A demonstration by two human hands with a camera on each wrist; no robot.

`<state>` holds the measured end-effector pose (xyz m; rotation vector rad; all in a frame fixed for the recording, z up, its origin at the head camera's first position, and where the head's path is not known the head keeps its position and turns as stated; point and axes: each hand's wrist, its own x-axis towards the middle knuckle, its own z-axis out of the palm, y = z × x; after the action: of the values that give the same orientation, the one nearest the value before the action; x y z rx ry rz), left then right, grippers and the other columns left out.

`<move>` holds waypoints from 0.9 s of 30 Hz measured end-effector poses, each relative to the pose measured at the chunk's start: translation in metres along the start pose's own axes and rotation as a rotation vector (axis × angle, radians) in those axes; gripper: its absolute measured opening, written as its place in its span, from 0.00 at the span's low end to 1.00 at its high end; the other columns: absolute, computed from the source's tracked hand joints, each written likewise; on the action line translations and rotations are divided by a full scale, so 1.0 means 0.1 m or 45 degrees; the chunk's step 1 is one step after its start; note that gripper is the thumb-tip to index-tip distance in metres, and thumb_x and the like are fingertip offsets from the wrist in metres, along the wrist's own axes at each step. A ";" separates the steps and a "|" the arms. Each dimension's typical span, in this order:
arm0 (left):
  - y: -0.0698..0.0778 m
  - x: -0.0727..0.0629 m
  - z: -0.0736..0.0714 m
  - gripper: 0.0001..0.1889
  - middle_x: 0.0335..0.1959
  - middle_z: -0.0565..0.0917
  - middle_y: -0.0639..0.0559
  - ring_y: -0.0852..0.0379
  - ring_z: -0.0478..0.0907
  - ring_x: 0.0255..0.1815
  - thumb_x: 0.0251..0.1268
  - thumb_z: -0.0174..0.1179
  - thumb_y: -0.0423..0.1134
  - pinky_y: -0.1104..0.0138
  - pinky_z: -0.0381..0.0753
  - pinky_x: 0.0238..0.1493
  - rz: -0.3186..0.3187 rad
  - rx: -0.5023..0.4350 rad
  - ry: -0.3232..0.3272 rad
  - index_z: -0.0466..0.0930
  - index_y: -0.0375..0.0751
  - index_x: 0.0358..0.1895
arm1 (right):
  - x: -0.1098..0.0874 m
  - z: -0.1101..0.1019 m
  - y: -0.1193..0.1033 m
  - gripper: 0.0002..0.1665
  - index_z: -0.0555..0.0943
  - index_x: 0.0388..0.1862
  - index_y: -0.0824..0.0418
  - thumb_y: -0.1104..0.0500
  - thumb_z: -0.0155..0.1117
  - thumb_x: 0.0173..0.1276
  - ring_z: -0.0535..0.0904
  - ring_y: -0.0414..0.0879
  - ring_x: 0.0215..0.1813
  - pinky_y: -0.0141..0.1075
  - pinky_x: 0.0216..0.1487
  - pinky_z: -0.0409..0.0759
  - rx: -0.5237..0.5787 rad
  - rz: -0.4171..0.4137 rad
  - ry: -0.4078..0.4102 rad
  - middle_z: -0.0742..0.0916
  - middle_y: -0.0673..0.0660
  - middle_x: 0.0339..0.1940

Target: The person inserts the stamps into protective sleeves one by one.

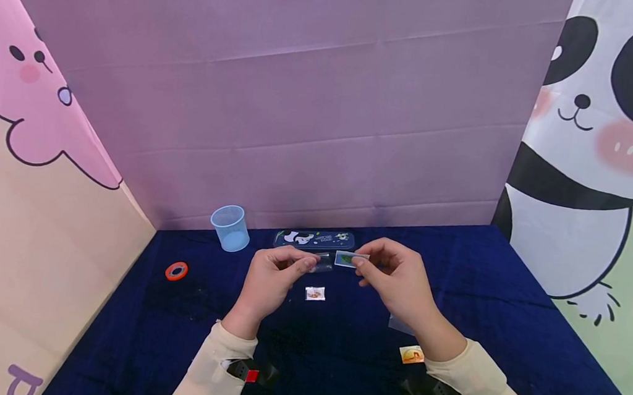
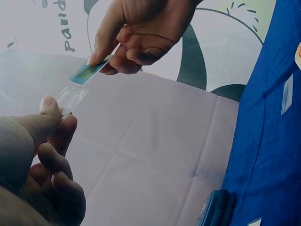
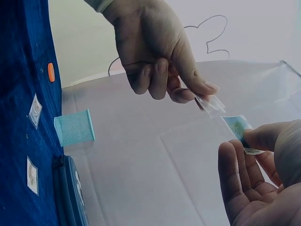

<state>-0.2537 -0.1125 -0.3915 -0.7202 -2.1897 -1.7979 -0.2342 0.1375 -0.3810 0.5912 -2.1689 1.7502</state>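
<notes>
My left hand [image 1: 275,275] pinches a small clear plastic sleeve [image 1: 324,263] between thumb and index finger. In my right hand [image 1: 396,278], thumb and fingers grip one end of a small blue-green picture card [image 1: 345,258] with a white border. Both are held up above the cloth, facing each other. The right wrist view shows the card [image 3: 236,126] close to the sleeve's end [image 3: 214,104], with a narrow gap between them. From the left wrist, the card [image 2: 84,73] also appears just apart from the sleeve [image 2: 74,100]. Fingers cover part of each.
On the dark blue cloth [image 1: 336,373] lie a small white-edged card [image 1: 315,293], an orange-yellow card [image 1: 411,354] and a flat clear sleeve [image 1: 400,324]. Behind the hands sits a panda pencil case [image 1: 313,239]. A light blue mesh cup [image 1: 230,228] and an orange ring-shaped roll [image 1: 176,271] stand left.
</notes>
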 end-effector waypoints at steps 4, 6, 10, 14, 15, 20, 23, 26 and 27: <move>0.00 0.00 0.01 0.06 0.38 0.90 0.49 0.52 0.85 0.42 0.73 0.66 0.33 0.63 0.85 0.47 -0.011 -0.013 -0.016 0.92 0.37 0.44 | 0.00 0.01 0.00 0.05 0.85 0.46 0.63 0.63 0.70 0.74 0.86 0.51 0.33 0.39 0.38 0.88 0.021 -0.008 -0.007 0.87 0.60 0.36; 0.00 0.00 0.01 0.06 0.39 0.91 0.49 0.52 0.86 0.41 0.73 0.66 0.33 0.63 0.85 0.47 -0.012 -0.014 -0.017 0.92 0.37 0.44 | 0.00 0.01 0.00 0.05 0.85 0.46 0.63 0.64 0.70 0.74 0.86 0.51 0.33 0.39 0.38 0.88 0.030 -0.008 -0.012 0.87 0.60 0.36; 0.01 0.00 0.02 0.06 0.38 0.90 0.49 0.53 0.85 0.41 0.73 0.66 0.34 0.65 0.84 0.44 -0.015 -0.002 -0.020 0.92 0.37 0.44 | 0.00 0.02 0.02 0.05 0.85 0.46 0.63 0.64 0.70 0.74 0.86 0.51 0.34 0.38 0.38 0.88 0.027 0.002 -0.022 0.87 0.61 0.36; 0.01 0.00 0.01 0.06 0.37 0.90 0.49 0.53 0.85 0.40 0.73 0.67 0.34 0.65 0.83 0.43 -0.014 0.009 -0.023 0.93 0.38 0.44 | 0.01 0.03 0.03 0.05 0.85 0.45 0.63 0.64 0.70 0.74 0.86 0.50 0.35 0.38 0.39 0.87 0.023 0.016 -0.028 0.88 0.61 0.36; 0.01 0.00 0.01 0.06 0.37 0.90 0.49 0.53 0.85 0.40 0.73 0.67 0.34 0.65 0.84 0.43 -0.013 0.009 -0.024 0.93 0.38 0.44 | 0.01 0.03 0.03 0.05 0.85 0.45 0.63 0.64 0.70 0.74 0.86 0.50 0.35 0.38 0.39 0.87 0.022 0.021 -0.029 0.88 0.61 0.36; 0.00 0.00 0.01 0.06 0.36 0.90 0.49 0.53 0.85 0.40 0.73 0.67 0.34 0.65 0.84 0.44 -0.013 0.009 -0.029 0.93 0.38 0.44 | 0.00 0.04 0.04 0.05 0.85 0.45 0.62 0.63 0.71 0.74 0.87 0.50 0.36 0.39 0.39 0.88 0.012 0.049 -0.030 0.88 0.60 0.37; 0.00 0.00 0.01 0.06 0.36 0.90 0.50 0.53 0.84 0.39 0.73 0.67 0.34 0.65 0.84 0.43 -0.014 0.008 -0.027 0.93 0.38 0.44 | 0.00 0.05 0.05 0.05 0.85 0.45 0.62 0.62 0.71 0.74 0.87 0.51 0.36 0.39 0.39 0.88 0.012 0.056 -0.034 0.88 0.60 0.37; 0.00 0.00 0.01 0.06 0.36 0.90 0.49 0.53 0.84 0.39 0.73 0.67 0.34 0.66 0.83 0.42 -0.015 0.010 -0.025 0.93 0.38 0.44 | 0.00 0.06 0.06 0.05 0.85 0.45 0.61 0.62 0.71 0.74 0.86 0.51 0.36 0.39 0.39 0.88 0.010 0.067 -0.042 0.88 0.61 0.37; 0.00 0.00 0.01 0.06 0.36 0.90 0.49 0.54 0.84 0.39 0.73 0.67 0.34 0.66 0.83 0.42 -0.016 0.012 -0.024 0.93 0.38 0.44 | 0.00 0.06 0.06 0.05 0.85 0.45 0.61 0.62 0.70 0.74 0.86 0.51 0.36 0.39 0.39 0.88 0.006 0.072 -0.046 0.88 0.61 0.37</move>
<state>-0.2537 -0.1120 -0.3919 -0.7260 -2.2175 -1.7929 -0.2373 0.1330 -0.3871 0.5718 -2.2273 1.7871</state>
